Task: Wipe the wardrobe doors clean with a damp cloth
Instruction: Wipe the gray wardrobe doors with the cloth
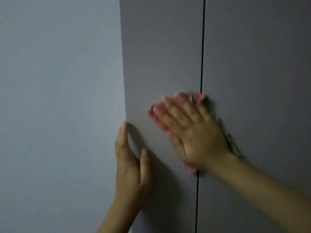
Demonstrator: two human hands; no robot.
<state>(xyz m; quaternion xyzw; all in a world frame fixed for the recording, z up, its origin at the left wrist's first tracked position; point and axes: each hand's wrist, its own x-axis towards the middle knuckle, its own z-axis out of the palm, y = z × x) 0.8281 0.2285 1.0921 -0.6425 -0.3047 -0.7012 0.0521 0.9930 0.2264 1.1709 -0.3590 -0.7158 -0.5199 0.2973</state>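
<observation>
Two plain grey wardrobe doors fill the view: the left door and the right door, split by a thin dark vertical gap. My right hand lies flat with spread fingers, pressing a pink and green cloth against the left door, right at the gap. The cloth shows only at the edges around the hand and is blurred. My left hand rests on the left door's outer edge, fingers around the edge and thumb on the door's face.
A pale grey-blue wall takes up the left part of the view, meeting the wardrobe's left edge. No handles show on the doors.
</observation>
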